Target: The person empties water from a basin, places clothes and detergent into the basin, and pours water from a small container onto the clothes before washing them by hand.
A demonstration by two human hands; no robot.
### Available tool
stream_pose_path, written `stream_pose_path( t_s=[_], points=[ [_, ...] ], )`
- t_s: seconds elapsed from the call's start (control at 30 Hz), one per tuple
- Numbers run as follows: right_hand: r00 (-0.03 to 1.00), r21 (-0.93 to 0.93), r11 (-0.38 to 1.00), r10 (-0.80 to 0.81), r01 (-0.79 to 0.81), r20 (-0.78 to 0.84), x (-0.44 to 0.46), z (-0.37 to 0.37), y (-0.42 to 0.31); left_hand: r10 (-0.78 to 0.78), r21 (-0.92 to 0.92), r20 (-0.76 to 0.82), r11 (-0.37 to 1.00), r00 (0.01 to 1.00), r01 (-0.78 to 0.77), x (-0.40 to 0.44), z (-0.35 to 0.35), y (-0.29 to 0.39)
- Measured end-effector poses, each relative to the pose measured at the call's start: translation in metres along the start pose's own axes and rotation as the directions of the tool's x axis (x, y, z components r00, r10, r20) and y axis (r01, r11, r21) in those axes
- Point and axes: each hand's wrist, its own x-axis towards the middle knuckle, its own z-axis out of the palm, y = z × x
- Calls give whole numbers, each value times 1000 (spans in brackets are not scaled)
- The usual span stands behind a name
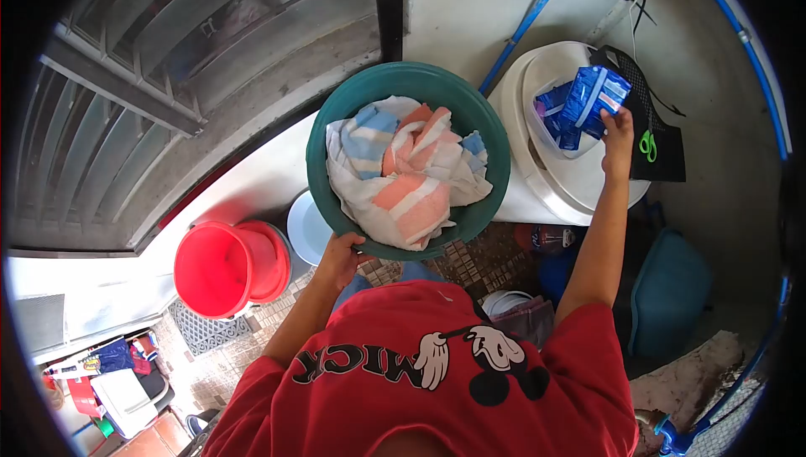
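Observation:
My left hand [339,260] is closed on the near rim of a green basin [494,196]. Inside the basin lies a heap of cloth, towel-like, striped in white, peach and light blue [411,196]. My right hand [619,134] pinches the lower corner of a shiny blue packet [594,97]. That packet is above a small clear container [576,153], where more blue packaging [554,108] sits. The container stands on the white lid [537,79] of a rounded tub or machine.
Green-handled scissors [647,146] lie on a black sheet [667,150] at the right. Red buckets [212,270] and a pale blue basin [309,228] stand on the left. A blue pipe [525,24] runs along the wall. Louvred windows [201,79] fill the upper left.

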Motion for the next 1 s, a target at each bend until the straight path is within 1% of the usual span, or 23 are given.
stream_pose_path(
  t_s=[0.07, 0.1, 0.17, 0.2, 0.23, 0.27, 0.3, 0.33, 0.37, 0.43, 0.47, 0.53, 0.57, 0.63, 0.77, 0.83, 0.87, 0.93, 0.97, 1.0],
  points=[
    [996, 107, 991, -81, 76, 40, -13, -1, -17, -2, -7, 4, 1000, 1000, 2, -2, 2, 2],
    [996, 107, 991, -80, 75, 44, -23, 5, -30, -4, -11, 11, 1000, 1000, 5, -2, 2, 3],
    [972, 44, 989, -150, 144, 183, -45, 21, -54, -10, -12, 9, 1000, 1000, 10, 2, -2, 0],
    [966, -37, 994, -92, 104, 242, -58, 27, -61, -15, -10, 11, 1000, 1000, 15, 3, -4, 0],
    [946, -115, 980, -119, 160, 302, -66, 32, -54, -18, -11, 11, 1000, 1000, 18, 3, -5, 0],
    [908, -174, 950, -177, 258, 380, -81, 44, -69, -19, -3, 16, 1000, 1000, 19, 3, -4, 1],
    [841, -200, 915, -213, 350, 497, -92, 55, -82, -20, 5, 20, 1000, 1000, 20, 3, -4, 1],
    [796, -202, 889, -242, 411, 556, -100, 65, -93, -21, 5, 21, 1000, 1000, 21, 2, -3, 2],
    [796, -203, 889, -241, 410, 556, -105, 72, -100, -11, 1, 20, 1000, 1000, 11, 0, -2, 3],
    [645, -238, 719, -362, 653, 673, -113, 82, -109, 0, -5, 21, 1000, 1000, 0, 0, -1, 3],
    [645, -240, 719, -361, 652, 673, -117, 86, -114, -3, -2, 33, 1000, 999, 3, 0, -2, 3],
    [571, -290, 620, -317, 729, 758, -124, 94, -121, -4, 1, 46, 1000, 999, 4, 1, -4, 4],
    [569, -289, 620, -317, 730, 759, -125, 97, -123, -8, 6, 52, 1000, 999, 7, 1, -4, 4],
    [510, -268, 560, -335, 784, 792, -127, 102, -126, -13, 9, 58, 1000, 998, 13, 1, -5, 2],
    [472, -269, 505, -332, 820, 817, -132, 111, -133, -7, -13, 60, 1000, 998, 8, 0, -3, 3],
    [366, -199, 410, -383, 890, 848, -135, 117, -134, -12, -22, 73, 1000, 997, 14, -1, -4, 4],
    [368, -200, 410, -383, 890, 847, -135, 116, -135, -9, -18, 75, 1000, 997, 11, 0, -4, 3],
    [404, -271, 357, -383, 894, 830, -130, 116, -136, -4, -19, 79, 1000, 997, 5, 3, -4, 3],
    [400, -267, 356, -382, 895, 833, -131, 118, -136, -1, -8, 81, 1000, 997, 2, 3, -5, 3],
    [359, -216, 358, -406, 909, 840, -135, 122, -137, -2, 8, 82, 1000, 997, 2, 2, -6, 2]
  ],
)
